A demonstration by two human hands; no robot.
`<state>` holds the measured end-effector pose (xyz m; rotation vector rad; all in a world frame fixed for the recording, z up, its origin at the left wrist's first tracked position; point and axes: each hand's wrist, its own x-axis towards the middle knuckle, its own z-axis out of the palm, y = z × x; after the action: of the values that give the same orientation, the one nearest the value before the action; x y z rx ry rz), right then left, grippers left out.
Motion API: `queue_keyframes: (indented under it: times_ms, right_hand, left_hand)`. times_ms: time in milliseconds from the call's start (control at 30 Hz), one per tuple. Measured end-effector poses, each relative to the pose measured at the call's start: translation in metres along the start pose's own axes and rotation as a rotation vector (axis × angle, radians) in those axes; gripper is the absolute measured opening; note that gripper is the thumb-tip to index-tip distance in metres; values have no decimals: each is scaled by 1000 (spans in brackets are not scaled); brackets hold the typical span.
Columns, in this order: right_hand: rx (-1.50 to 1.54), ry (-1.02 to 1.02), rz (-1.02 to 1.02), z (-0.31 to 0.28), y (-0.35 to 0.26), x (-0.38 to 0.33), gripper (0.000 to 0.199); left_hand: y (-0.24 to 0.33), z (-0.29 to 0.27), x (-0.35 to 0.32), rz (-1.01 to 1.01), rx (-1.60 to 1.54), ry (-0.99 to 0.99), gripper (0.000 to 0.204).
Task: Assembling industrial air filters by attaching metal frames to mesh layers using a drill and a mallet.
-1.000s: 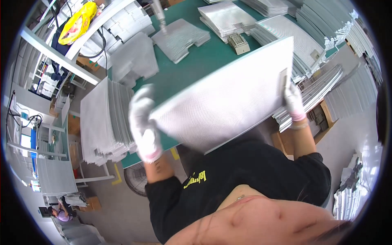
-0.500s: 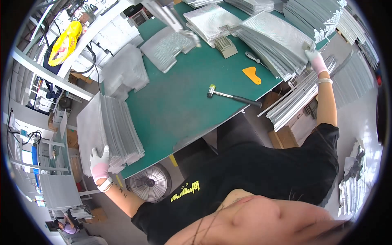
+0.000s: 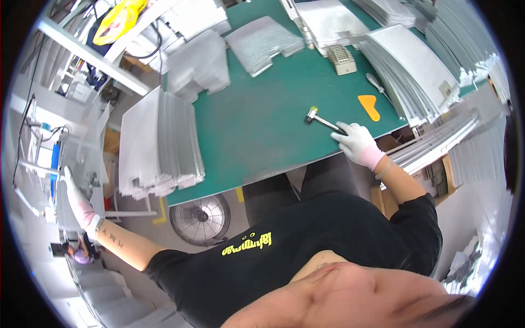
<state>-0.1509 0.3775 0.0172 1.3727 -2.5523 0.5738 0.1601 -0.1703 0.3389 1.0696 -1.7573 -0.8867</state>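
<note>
My right hand (image 3: 358,143), in a white glove with a pink cuff, is over the black handle of a hammer (image 3: 322,121) lying near the table's front edge. Its fingers curl round the handle, and the palm hides the rest of it. The hammer's small head has a yellowish face and a black one. My left hand (image 3: 77,199), gloved the same way, is stretched out at the far left beyond the table. Its fingers are straight and hold nothing I can see. Nearest to it on the table stands a stack of thin grey metal sheets (image 3: 139,142).
On the green table (image 3: 246,131) are an orange scraper (image 3: 369,106), a screwdriver (image 3: 375,83), a beige ridged block (image 3: 342,60) and more sheet stacks (image 3: 413,65). A floor fan (image 3: 201,217) stands below the front edge. A metal frame (image 3: 93,57) rises at the left.
My right hand has left the sheet stack at the right and come down onto the hammer. My left hand has come off the left stack and swung outward to the left. The view has shifted.
</note>
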Motion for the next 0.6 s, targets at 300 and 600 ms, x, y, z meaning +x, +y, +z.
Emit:
queue_keyframes:
  times_ms: [300,600]
  right_hand:
    - [-106,311,248,13,49,31,33]
    - [86,-254,-29,73,-18,111,59]
  left_hand:
    - [7,149,-246,811,412,-469,69]
    - [-81,285,-292,355,692,-1296,77]
